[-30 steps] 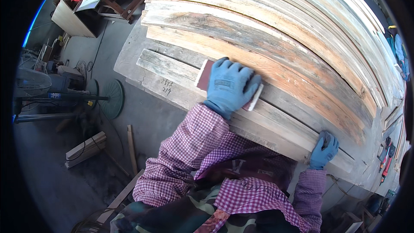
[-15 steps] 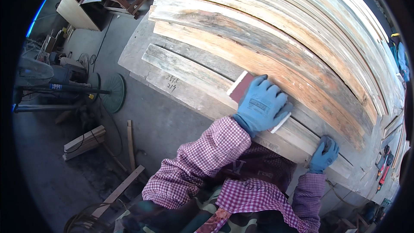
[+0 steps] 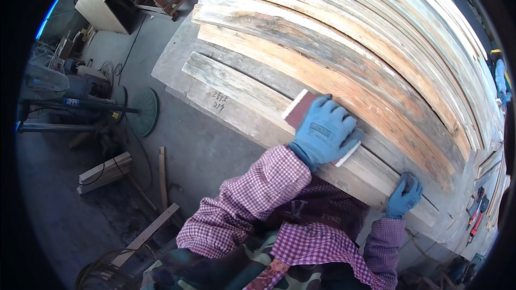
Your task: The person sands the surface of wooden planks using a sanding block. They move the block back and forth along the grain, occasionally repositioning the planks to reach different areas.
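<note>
Further along the narrow plank (image 3: 242, 87) goes the left hand (image 3: 325, 131), taking the maroon block (image 3: 301, 108) closer to the right hand (image 3: 404, 196) than a second ago; that right hand stays put. Biggest of all, the grey table (image 3: 174, 63) spreads from ten o'clock round to four. Across its far part, from eleven to three, run long weathered boards (image 3: 344, 78), side by side. Nearer the person lies the narrow plank, apart from that row, slanting from ten o'clock down to four. About midway along it, at three o'clock from centre, sits the maroon block, pale at both ends. Over it, the left hand holds on from above. Down at four, the right hand rests on the plank, fingers bent; whether it clasps the wood, I cannot tell.
</note>
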Demonstrator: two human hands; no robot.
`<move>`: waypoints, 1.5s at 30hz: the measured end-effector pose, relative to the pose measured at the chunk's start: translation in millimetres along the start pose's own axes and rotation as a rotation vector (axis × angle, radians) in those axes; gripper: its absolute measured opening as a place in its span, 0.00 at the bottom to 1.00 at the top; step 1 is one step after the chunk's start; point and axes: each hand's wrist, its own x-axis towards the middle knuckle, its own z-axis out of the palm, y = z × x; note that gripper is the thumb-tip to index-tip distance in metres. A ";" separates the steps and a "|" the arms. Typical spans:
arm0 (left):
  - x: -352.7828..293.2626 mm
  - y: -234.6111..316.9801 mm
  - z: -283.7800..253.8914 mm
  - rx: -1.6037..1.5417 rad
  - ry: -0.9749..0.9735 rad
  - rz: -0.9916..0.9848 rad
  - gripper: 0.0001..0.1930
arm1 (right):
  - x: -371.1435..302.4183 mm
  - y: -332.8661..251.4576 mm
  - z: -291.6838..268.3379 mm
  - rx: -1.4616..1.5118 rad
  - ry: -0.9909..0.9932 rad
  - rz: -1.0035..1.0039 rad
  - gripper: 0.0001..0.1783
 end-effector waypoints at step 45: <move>24.8 100.9 75.3 -0.051 -0.261 0.062 0.17 | 0.2 -7.3 2.2 -0.021 0.049 0.004 0.13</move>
